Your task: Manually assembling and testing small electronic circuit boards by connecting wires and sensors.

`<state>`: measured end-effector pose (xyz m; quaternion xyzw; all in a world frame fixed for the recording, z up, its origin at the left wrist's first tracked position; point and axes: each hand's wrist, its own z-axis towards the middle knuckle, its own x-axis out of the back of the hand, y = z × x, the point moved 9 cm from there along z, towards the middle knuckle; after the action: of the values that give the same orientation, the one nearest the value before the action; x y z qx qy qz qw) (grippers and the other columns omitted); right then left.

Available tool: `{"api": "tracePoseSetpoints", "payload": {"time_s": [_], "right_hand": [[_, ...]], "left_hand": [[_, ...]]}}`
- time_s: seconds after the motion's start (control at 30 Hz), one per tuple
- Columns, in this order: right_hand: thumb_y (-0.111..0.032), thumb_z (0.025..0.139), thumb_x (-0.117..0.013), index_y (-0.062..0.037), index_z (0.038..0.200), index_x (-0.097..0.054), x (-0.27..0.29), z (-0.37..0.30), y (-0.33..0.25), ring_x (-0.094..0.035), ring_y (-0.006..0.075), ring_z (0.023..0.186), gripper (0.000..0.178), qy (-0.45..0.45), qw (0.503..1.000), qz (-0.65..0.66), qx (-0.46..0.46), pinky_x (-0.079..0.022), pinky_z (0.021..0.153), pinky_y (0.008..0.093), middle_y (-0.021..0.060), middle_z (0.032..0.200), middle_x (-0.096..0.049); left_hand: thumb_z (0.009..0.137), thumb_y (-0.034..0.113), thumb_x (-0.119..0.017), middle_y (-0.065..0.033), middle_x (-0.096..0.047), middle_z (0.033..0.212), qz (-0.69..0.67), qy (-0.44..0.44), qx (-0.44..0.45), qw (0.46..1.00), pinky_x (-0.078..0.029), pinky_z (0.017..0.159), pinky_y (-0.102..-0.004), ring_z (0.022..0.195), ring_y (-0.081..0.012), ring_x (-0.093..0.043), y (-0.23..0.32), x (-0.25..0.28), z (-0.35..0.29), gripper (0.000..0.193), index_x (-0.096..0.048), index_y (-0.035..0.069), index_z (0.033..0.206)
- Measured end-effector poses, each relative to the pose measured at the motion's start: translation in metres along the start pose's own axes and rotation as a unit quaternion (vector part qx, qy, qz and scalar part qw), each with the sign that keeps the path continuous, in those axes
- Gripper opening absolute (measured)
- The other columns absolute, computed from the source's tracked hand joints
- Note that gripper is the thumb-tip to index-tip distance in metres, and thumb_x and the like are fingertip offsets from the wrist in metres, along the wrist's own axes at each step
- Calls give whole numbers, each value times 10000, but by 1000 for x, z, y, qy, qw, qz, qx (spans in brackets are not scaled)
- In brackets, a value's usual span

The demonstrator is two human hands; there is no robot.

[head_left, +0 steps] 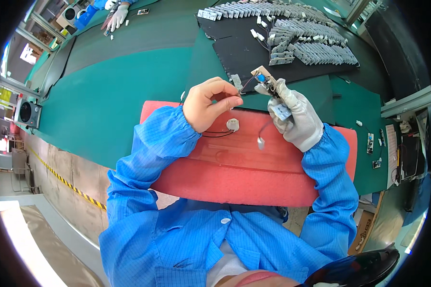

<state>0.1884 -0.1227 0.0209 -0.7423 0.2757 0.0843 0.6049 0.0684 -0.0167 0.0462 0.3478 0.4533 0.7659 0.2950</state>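
My right hand (pixel 297 117), in a white glove, is closed around a small circuit board (pixel 264 75) with a blue component and tangled wires on it. A silvery plate (pixel 281 112) shows between the same fingers. From beneath that hand hangs a lead ending in a white connector (pixel 261 142). My bare left hand (pixel 210 103) pinches the end of a dark wire (pixel 248 86) that runs to the board; the tip is hidden by the fingers. Below it, a round white part (pixel 232 125) with black wires lies on the red foam pad (pixel 234 184).
Rows of silvery metal plates (pixel 316 52), some with white connectors, stand on black foam (pixel 246 50) at the far right. Loose circuit boards (pixel 370 143) lie on the green mat at right. A co-worker's gloved hand (pixel 117 18) works at the far left, near another board (pixel 142 11).
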Motion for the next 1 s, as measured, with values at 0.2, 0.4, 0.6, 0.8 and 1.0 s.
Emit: {"api": "tracePoseSetpoints", "payload": {"time_s": [0.2, 0.4, 0.6, 0.8, 1.0], "right_hand": [[-346, 802, -594, 27, 1150, -544, -24, -27, -20, -504, 47, 525, 513, -24, 982, -188, 12, -387, 400, 174, 52, 760, -606], [-157, 600, -662, 21, 1073, -586, -1, -35, -23, -577, 95, 593, 511, 38, 964, -262, 3, -456, 449, 205, 88, 826, -622], [-146, 617, -645, 2, 860, -635, 7, -30, -38, -589, 159, 633, 285, 24, 921, -358, 149, -484, 592, 293, 62, 695, -598], [-151, 952, -415, -122, 1289, -482, 6, -34, -27, -602, 166, 584, 345, -113, 800, -513, 289, -500, 541, 258, 135, 801, -595], [-306, 952, -447, -7, 1003, -606, 33, -13, -8, -596, 149, 559, 343, 34, 926, -374, 26, -497, 542, 246, 132, 744, -612]], "left_hand": [[785, 54, -689, -73, -617, 734, 92, -28, 26, 995, -493, 597, -256, 669, -145, -607, 11, -12, -15, 101, -620, -4, 831], [743, 77, -722, -101, -593, 746, 72, 34, -8, 997, -472, 587, -299, 667, -224, -599, 11, -7, -27, 150, -593, 14, 790], [715, 54, -703, -121, -530, 758, 241, 3, -78, 967, -441, 588, -364, 693, -308, -547, 31, -18, -33, 180, -538, 32, 782], [768, 31, -687, -133, -563, 746, 201, 10, -101, 974, -462, 566, -340, 664, -288, -573, 31, -14, -33, 128, -569, -1, 803], [777, 33, -673, -125, -588, 784, 193, -5, -74, 978, -486, 607, -321, 716, -268, -602, 26, -13, -33, 108, -592, 7, 843]]}}
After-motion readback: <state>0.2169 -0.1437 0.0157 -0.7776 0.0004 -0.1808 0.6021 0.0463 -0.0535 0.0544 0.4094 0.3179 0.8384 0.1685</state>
